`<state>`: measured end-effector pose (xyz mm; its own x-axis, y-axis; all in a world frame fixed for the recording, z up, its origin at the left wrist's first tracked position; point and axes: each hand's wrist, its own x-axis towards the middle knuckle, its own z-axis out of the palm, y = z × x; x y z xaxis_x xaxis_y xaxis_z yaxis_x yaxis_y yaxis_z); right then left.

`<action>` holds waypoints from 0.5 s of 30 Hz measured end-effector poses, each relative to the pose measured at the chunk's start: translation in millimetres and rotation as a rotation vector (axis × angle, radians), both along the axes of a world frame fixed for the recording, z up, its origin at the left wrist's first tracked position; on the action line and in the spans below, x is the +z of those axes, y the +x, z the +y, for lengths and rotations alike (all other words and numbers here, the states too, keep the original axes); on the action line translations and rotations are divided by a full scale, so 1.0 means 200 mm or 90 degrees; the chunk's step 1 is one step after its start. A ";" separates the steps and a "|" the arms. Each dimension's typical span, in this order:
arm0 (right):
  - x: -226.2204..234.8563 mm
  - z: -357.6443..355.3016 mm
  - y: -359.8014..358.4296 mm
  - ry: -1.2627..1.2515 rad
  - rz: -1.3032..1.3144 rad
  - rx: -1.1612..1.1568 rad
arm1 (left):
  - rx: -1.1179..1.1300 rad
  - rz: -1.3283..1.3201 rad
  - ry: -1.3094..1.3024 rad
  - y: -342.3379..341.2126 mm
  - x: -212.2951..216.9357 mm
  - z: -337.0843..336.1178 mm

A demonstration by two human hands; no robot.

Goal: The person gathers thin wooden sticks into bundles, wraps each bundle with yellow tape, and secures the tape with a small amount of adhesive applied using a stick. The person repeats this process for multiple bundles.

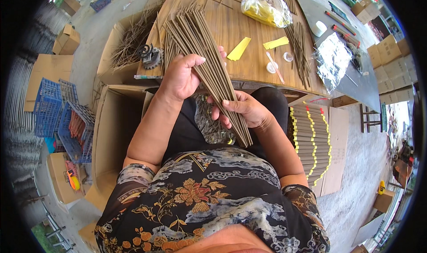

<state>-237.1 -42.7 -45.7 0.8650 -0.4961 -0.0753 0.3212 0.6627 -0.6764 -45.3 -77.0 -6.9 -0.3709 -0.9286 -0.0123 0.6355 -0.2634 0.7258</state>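
A thick bundle of brown incense sticks slants across my lap, its upper end over the near part of the wooden table. My left hand wraps round the bundle's upper half, thumb on top. Lower down, my right hand grips it near the bottom end, thumb across the sticks and fingers beneath. More loose sticks lie on the table just behind the bundle. Two groups of yellow paper strips rest on the tabletop, near a small white tub with a flat stick across it.
At left stand a carton of loose sticks, an open cardboard box and blue crates. A clear bag with yellow contents sits on the table, foil to its right. Yellow-banded bundles lie on cardboard at right.
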 end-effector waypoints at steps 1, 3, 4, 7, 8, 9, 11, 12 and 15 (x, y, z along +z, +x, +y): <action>0.00 -0.01 0.00 -0.001 0.001 0.016 | 0.020 0.010 0.002 -0.01 0.00 0.00; -0.02 -0.01 0.01 0.002 0.002 0.043 | 0.057 0.029 0.009 -0.04 0.02 0.01; -0.01 -0.01 0.02 -0.010 0.030 0.043 | 0.060 0.052 0.010 -0.04 0.03 0.02; 0.03 -0.04 0.09 -0.120 0.122 0.002 | 0.037 0.052 -0.073 0.00 0.04 -0.04; 0.04 -0.07 0.11 -0.198 0.167 -0.040 | 0.093 0.018 -0.093 -0.03 0.10 -0.05; 0.07 -0.11 0.13 -0.276 0.212 -0.082 | 0.111 -0.007 -0.147 -0.05 0.17 -0.06; 0.13 -0.21 0.18 -0.413 0.205 -0.196 | 0.145 -0.061 -0.243 -0.08 0.30 -0.08; 0.17 -0.27 0.18 -0.401 0.225 -0.190 | 0.163 -0.089 -0.281 -0.09 0.34 -0.11; 0.20 -0.45 0.23 -0.450 0.229 -0.251 | 0.207 -0.166 -0.371 -0.10 0.43 -0.19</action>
<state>-190.9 -133.5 -5.4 0.6041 -0.7867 0.1275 0.1274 -0.0626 -0.9899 -66.2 -115.5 78.4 -0.1274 -0.8743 0.4683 0.4026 0.3859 0.8301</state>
